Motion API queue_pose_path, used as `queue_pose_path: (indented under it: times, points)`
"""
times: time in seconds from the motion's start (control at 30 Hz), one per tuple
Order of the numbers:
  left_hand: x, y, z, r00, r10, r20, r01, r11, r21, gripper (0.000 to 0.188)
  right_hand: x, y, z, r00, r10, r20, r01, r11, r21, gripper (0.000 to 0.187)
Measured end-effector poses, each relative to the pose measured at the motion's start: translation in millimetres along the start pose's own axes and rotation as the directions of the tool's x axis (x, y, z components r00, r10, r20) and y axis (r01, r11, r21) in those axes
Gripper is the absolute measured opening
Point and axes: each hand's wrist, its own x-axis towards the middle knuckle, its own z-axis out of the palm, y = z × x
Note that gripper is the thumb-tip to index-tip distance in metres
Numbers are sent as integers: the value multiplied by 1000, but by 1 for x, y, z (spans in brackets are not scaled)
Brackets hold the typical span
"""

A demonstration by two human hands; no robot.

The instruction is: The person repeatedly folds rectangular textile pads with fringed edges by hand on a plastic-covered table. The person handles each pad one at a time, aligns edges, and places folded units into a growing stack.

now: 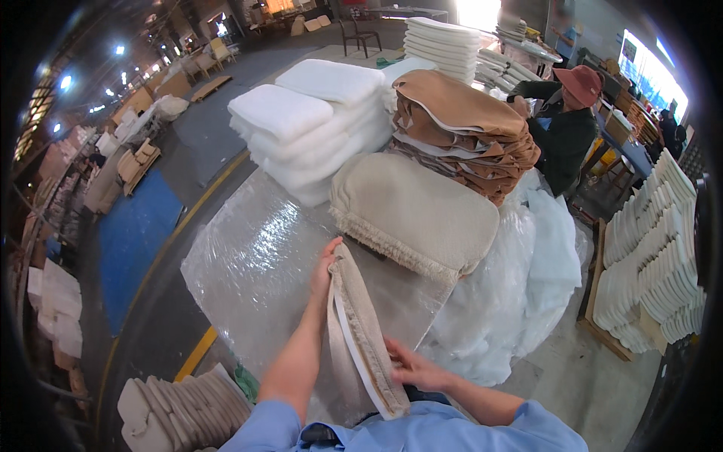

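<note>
A narrow beige fabric cushion cover (pixel 369 339) stands on edge before me, with a white strip running along its upper side. At its far end, my left hand (pixel 324 271) has its fingers closed on the fabric. My right hand (pixel 420 371) lies against the near right side, its fingers apart and not wrapped round it. Just beyond sits a stack of beige fabric pieces (pixel 418 203) with a frayed front edge. The plastic-wrapped work surface (pixel 256 241) carries these things.
White padding stacks (pixel 301 113) stand at the far left of the surface. Brown fabric pieces (pixel 459 113) are piled behind the beige stack. Bunched clear plastic (pixel 489 301) hangs on the right. A person in a red hat (pixel 580 84) works beyond. Racked white cushions (pixel 648 256) stand right; beige cushions (pixel 181 410) lie lower left.
</note>
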Motion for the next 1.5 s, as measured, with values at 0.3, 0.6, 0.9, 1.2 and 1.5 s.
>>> queue_pose_path:
  times: [0.3, 0.6, 0.9, 1.2, 1.5]
  points:
    - [-19, 26, 27, 993, -101, -56, 109, 976, 188, 71, 149, -115, -13, 873, -283, -398, -14, 801, -599, 88]
    - [-21, 43, 10, 990, -131, -48, 139, 946, 294, 71, 180, -117, -20, 857, -352, -377, 63, 797, -601, 53]
    - [-9, 46, 37, 963, -263, -55, 268, 931, 249, 63, 194, -132, -45, 922, -364, -133, 91, 539, -838, 58]
    - [5, 41, 18, 988, -148, -48, 153, 867, 475, 58, 183, -121, -53, 883, -113, -455, -57, 937, -343, 38]
    - [10, 37, 37, 989, 119, 82, -132, 519, 844, 47, 193, -122, -65, 838, -334, -431, -60, 730, -681, 29]
